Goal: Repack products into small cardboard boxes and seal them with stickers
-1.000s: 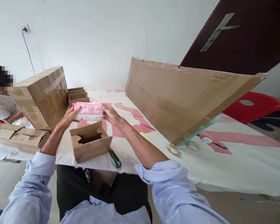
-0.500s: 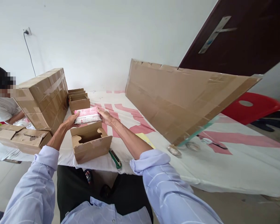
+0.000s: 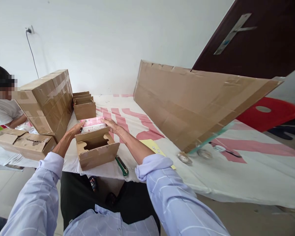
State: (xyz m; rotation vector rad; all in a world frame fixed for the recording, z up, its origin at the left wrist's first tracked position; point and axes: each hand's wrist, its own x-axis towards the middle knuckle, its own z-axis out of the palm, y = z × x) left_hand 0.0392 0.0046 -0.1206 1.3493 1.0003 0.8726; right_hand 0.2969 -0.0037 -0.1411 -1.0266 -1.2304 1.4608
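Between my two hands is a pink-and-white plastic packet [image 3: 93, 124], printed with small text. My left hand [image 3: 76, 128] grips its left end, and the fingers of my right hand [image 3: 110, 125] close on its right end. The packet is just beyond the far wall of an open cardboard box [image 3: 98, 156], which hides its lower edge. This small box stands at the table's near edge, with curved cut-outs in its inner flaps; its floor is in shadow. Beside it on the right lies a green box cutter [image 3: 122, 166].
Stacked taped cartons [image 3: 49, 101] stand left, with a closed carton [image 3: 24, 143] before them and several open boxes [image 3: 85, 109] behind. A person [image 3: 2, 111] sits far left. A large cardboard sheet [image 3: 186, 105] leans at right, near tape rolls [image 3: 184, 158] and yellow paper [image 3: 153, 147].
Both hands have lowered the packet slightly, and the box's far wall now covers more of it. The view has shifted slightly. The box stays on the table.
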